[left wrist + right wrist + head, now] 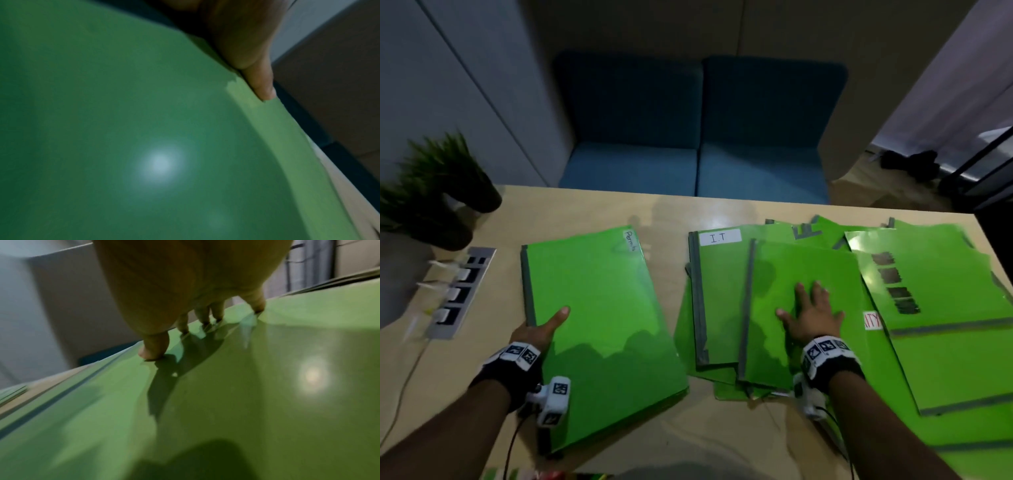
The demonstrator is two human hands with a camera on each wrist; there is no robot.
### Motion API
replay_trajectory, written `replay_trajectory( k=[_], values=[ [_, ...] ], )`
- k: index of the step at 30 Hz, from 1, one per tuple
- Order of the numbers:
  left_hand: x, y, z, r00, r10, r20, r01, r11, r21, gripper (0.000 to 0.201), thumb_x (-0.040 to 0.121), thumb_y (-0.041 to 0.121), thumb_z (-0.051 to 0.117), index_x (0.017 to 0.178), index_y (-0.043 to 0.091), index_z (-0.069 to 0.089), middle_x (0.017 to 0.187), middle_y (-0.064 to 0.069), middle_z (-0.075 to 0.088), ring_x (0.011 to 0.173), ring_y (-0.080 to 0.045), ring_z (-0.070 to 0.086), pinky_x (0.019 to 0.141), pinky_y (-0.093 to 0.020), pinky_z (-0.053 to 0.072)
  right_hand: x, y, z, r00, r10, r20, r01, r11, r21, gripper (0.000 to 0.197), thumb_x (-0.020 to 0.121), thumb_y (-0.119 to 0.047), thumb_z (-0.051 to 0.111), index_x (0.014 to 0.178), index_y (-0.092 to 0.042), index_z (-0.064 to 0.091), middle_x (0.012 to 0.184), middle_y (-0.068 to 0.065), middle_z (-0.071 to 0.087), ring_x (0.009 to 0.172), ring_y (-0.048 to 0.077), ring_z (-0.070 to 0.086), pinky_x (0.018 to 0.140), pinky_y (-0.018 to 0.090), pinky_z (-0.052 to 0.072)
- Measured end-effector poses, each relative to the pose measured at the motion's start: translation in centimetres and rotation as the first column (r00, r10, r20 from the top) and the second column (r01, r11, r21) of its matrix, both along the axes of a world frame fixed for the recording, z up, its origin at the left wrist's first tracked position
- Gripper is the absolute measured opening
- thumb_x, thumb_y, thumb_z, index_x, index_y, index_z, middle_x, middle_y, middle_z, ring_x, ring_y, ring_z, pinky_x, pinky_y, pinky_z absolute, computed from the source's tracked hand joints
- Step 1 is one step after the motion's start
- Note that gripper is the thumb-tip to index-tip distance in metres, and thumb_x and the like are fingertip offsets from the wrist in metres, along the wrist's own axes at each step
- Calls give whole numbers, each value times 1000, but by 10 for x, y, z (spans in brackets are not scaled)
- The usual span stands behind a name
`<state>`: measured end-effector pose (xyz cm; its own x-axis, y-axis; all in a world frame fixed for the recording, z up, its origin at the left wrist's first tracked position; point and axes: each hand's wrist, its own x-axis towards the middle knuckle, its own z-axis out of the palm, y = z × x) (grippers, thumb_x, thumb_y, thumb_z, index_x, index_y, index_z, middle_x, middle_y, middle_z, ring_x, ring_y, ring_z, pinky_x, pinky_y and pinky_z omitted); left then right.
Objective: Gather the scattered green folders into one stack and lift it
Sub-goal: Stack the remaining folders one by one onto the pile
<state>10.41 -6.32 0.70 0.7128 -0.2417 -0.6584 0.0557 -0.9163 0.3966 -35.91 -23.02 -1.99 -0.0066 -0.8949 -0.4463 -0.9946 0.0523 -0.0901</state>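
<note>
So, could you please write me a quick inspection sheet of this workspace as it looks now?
Surface: pale wooden table, bare along the near edge.
Job's things: one neat folder stack on the left; scattered green folders overlapping on the right, one labelled I.T.
Clutter: potted plant and a socket panel at the left edge.
Hands: left hand grips the stack's near left corner, thumb on top; right hand rests flat, fingers spread, on a loose folder.
Cables: a thin cable runs from the socket panel; wires hang from the wrist cameras.
Surroundings: blue sofa behind the table.
</note>
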Motion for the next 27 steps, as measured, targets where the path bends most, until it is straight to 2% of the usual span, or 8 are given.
replay_trajectory(
  k=[2, 4, 7, 10, 15, 20, 24, 27],
  values=[
    [-4, 6, -6, 999, -28, -43, 31, 998, 60, 123, 54, 84, 58, 139, -4, 37, 139, -28, 42, 110, -43, 51, 88, -46, 43, 22, -6, 2, 984, 179, 16, -180, 983, 35, 77, 93, -60, 42, 154, -31, 5, 163, 1, -10, 150, 23, -7, 116, 57, 6],
    [-8, 10, -13, 998, -21, -52, 24, 998, 50, 111, 65, 74, 61, 139, -4, 36, 134, -27, 45, 110, -42, 50, 87, -44, 39, 34, -13, 4, 968, 249, 39, -250, 968, 16, 76, 94, -57, 45, 155, -29, 8, 163, 2, -9, 150, 24, -6, 119, 52, 6],
    [-6, 8, -16, 997, -29, -65, 32, 998, 51, 110, 67, 70, 64, 141, -4, 32, 139, -27, 42, 118, -42, 48, 93, -44, 39, 27, -16, 4, 998, 56, 36, -51, 991, -125, 77, 92, -51, 52, 154, -27, 12, 163, 6, -1, 150, 28, 2, 118, 51, 9],
    [-3, 7, -15, 998, -34, -54, 37, 998, 44, 107, 72, 64, 64, 144, -4, 24, 148, -27, 32, 129, -42, 40, 102, -47, 35, 20, -13, 1, 978, -206, 31, 208, 969, -136, 80, 89, -51, 57, 151, -15, 22, 160, 11, 14, 146, 32, 19, 116, 53, 23],
    [-4, 12, -21, 998, 14, -61, -13, 1000, 11, 114, 65, 66, 69, 146, -1, 24, 149, -24, 31, 131, -41, 39, 107, -46, 34, 26, -25, 4, 975, -220, -37, 205, 949, -240, 77, 86, -54, 60, 136, -1, 37, 137, 25, 42, 126, 40, 40, 104, 50, 37],
    [-3, 12, -25, 998, 26, -62, -26, 1000, 11, 116, 64, 66, 69, 147, -1, 21, 149, -24, 31, 132, -40, 39, 107, -45, 32, 41, -38, 9, 967, -236, -93, 216, 959, -185, 90, 86, -63, 55, 141, 4, 31, 146, 28, 31, 134, 40, 34, 108, 48, 34],
    [-3, 12, -26, 997, 38, -67, -37, 999, 21, 117, 65, 66, 69, 148, 1, 17, 151, -23, 28, 133, -40, 36, 107, -46, 31, 52, -47, -3, 944, -323, -60, 316, 943, -104, 104, 79, -64, 63, 145, 5, 21, 151, 26, 24, 141, 39, 25, 112, 49, 28],
    [-2, 11, -28, 997, 42, -64, -41, 999, 17, 118, 63, 66, 70, 147, 1, 19, 150, -23, 29, 132, -40, 38, 106, -46, 33, 55, -59, -8, 900, -433, -49, 432, 901, -34, 100, 70, -63, 72, 141, -2, 39, 151, 26, 26, 140, 40, 25, 113, 50, 26]
  ],
)
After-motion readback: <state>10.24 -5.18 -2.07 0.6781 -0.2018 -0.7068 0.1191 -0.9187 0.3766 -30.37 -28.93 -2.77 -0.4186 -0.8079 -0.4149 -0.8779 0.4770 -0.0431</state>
